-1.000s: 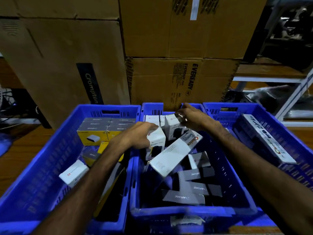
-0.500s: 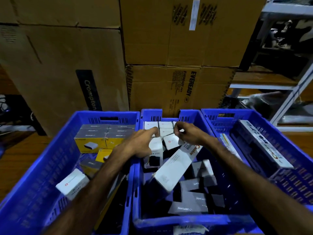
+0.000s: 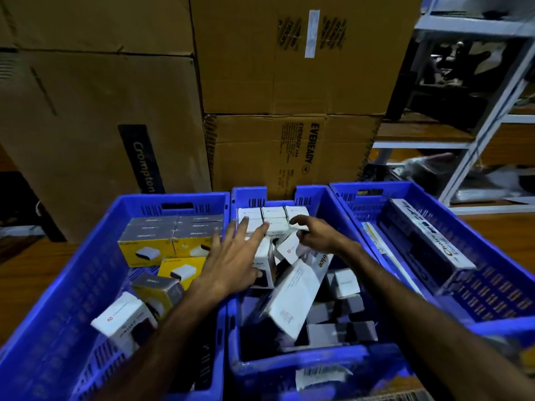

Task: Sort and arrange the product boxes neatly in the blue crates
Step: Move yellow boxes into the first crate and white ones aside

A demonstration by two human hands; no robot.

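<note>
Three blue crates stand side by side. The middle crate (image 3: 292, 369) has a neat row of small white boxes (image 3: 260, 215) at its far end. Nearer in it, a long white box (image 3: 292, 296) leans among loose grey and white boxes. My left hand (image 3: 231, 261) is spread flat, fingertips on the row and thumb against an upright white-and-black box (image 3: 265, 270). My right hand (image 3: 318, 235) curls over the row's right end, just above a tilted small white box (image 3: 289, 250). Its grip is hidden.
The left crate (image 3: 72, 273) holds stacked yellow-and-grey boxes (image 3: 170, 235) and loose ones near my forearm. The right crate (image 3: 492, 290) holds long dark boxes (image 3: 425, 235). Big cardboard cartons (image 3: 289, 146) stand close behind; a white metal rack (image 3: 477, 134) is at the right.
My left hand let go of the upright white box and spread its fingers onto the far row. My right hand moved to the row's right end. The view shifted slightly.
</note>
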